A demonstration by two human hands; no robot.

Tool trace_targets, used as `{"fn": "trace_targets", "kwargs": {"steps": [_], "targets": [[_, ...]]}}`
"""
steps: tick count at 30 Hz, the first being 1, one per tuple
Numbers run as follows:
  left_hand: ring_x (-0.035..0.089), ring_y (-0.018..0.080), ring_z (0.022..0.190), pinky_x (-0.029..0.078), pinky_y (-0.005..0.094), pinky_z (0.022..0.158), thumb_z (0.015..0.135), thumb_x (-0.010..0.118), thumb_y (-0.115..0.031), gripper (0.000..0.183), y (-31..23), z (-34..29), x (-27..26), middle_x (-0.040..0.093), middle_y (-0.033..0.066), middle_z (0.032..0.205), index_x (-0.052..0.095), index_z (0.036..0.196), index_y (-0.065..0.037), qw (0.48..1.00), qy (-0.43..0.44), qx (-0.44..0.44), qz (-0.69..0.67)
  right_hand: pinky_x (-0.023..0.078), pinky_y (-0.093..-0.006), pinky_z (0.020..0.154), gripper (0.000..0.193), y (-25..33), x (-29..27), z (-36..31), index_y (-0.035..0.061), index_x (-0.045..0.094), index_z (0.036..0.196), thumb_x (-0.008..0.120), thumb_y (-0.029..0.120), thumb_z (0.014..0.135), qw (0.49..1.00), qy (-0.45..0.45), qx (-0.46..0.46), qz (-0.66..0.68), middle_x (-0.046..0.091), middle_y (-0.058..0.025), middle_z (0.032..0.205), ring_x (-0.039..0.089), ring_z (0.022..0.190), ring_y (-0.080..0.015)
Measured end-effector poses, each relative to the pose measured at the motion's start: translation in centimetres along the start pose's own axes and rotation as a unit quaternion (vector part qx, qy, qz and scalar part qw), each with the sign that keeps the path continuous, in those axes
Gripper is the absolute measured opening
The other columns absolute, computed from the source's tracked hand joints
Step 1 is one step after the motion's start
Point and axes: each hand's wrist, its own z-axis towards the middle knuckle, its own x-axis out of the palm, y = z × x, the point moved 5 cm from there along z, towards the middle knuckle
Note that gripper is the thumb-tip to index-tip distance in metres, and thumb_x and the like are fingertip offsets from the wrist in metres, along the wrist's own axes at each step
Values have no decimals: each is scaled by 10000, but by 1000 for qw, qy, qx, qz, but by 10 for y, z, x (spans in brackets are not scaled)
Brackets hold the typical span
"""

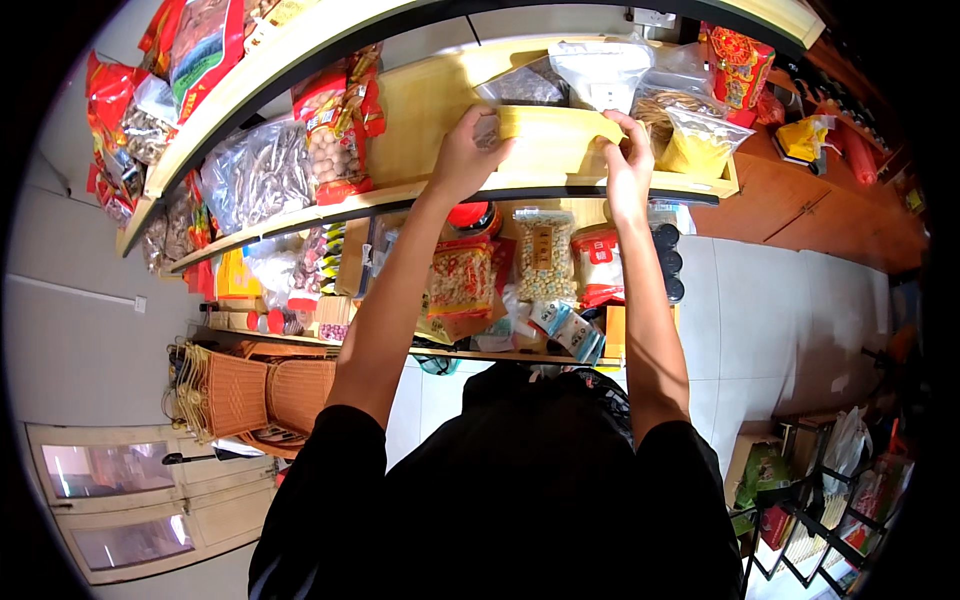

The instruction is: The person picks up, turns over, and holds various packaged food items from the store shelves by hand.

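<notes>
With both arms stretched forward, I hold an oblong yellow pack (558,138) by its two ends, over a wooden shelf. My left hand (468,155) is closed on its left end. At the right end, the thumb and fingers of my right hand (629,158) grip the pack. I cannot make out its contents. Just behind it stand a white plastic bag (601,72) and a clear bag of dark dried goods (528,84). Beside my right hand is a clear bag of yellow grain (694,145).
Bags of dried goods (262,160) and a red bag of round nuts (334,150) fill the shelf's left part. A lower shelf holds a clear bag of mixed beans (545,255) and a red-and-white bag (599,266). Wicker chairs (238,395) stand at the left, a black rack (815,510) at lower right.
</notes>
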Motion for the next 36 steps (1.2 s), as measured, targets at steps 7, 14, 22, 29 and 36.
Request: {"fn": "trace_targets", "kwargs": {"steps": [7,14,22,29,36], "targets": [[584,108,832,457,249,741,831,698,-315,377,12,-20,-33,636,47,917,612,1002,10,963,-53,-152,-216,459,-227,756,323,-5,33,-34,32,584,1148,690,81,847,979,155,70,115,639,-38,979,575,902,-100],[587,102,868,453,237,774,845,679,-325,404,17,-31,-37,636,51,942,603,1054,13,941,-12,-264,-211,482,-201,526,320,-39,45,-81,-13,568,1149,609,205,918,922,121,273,247,648,-47,888,611,678,-81],[561,107,1025,447,250,869,906,607,-311,426,30,-37,-15,605,51,1100,531,1215,-28,949,15,-264,-169,505,-230,617,295,-47,21,-95,24,539,1144,615,191,914,916,71,279,280,629,-63,917,616,768,-105],[593,122,938,489,257,785,891,626,-280,456,30,-43,13,596,83,1080,496,1239,-17,929,128,-245,-246,497,-290,842,411,-25,-19,-85,32,464,1220,657,103,865,934,49,225,275,594,-111,1074,597,973,-172],[555,168,1075,460,290,915,829,696,-80,478,-20,-16,18,568,118,1194,477,1243,15,974,170,-40,-145,481,-292,887,410,24,-47,-59,18,552,1208,679,-10,819,982,80,115,123,622,-92,1114,593,1000,-159]]}}
